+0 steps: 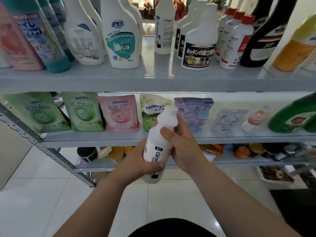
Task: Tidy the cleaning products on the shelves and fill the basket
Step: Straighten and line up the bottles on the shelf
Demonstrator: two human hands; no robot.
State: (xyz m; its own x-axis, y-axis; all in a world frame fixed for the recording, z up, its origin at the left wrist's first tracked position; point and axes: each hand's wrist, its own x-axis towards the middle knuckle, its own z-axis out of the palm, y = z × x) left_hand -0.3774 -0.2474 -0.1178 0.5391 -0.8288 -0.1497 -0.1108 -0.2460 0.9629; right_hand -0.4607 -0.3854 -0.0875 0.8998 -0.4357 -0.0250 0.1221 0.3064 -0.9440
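You hold the white plastic "Oil enemy" bottle tilted before the grey metal middle shelf edge, your left hand wrapped round its base and your right hand gripping its shoulder. The top shelf shows bare room before a matching white bottle, between the teal-labelled white bottle and the black-labelled white bottles.

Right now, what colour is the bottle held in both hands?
It's a white plastic bottle, dark lettering; head view.
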